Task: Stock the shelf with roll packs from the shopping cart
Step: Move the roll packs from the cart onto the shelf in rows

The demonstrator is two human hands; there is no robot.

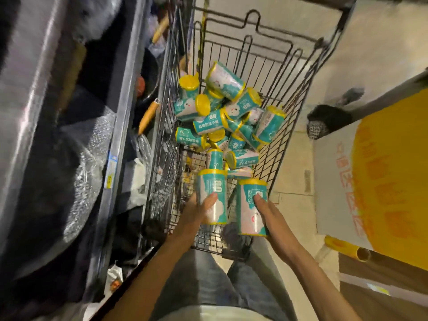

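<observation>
1. Head view: the person looks down into a wire shopping cart (298, 93). At 6 o'clock each hand holds one roll pack, so two packs can go to the shelf in one trip.
2. The left hand (199, 210) grips a teal pack with a yellow rim (212, 195). Its fingers (210, 199) curl round the side of the pack, and the thumb is hidden behind it.
3. The right hand (266, 210) grips a second pack (251, 207) just beside the first one. Its fingers (259, 199) press on the front, and the rest of the grip is hidden.
4. Both packs are held upright above the near end of the cart, probably to lift them clear of the wire sides.
5. The pile of roll packs (229, 119) lies near the middle of the picture, tumbled every way on the cart floor. Many are left, so I think the job is not near its end.
6. The shelf (120, 107) runs along 9 o'clock. It is blurry and dark, and I cannot tell what lies on it or where a free spot is.
7. A yellow thing (393, 177) at 3 o'clock is cut off by the edge.
</observation>
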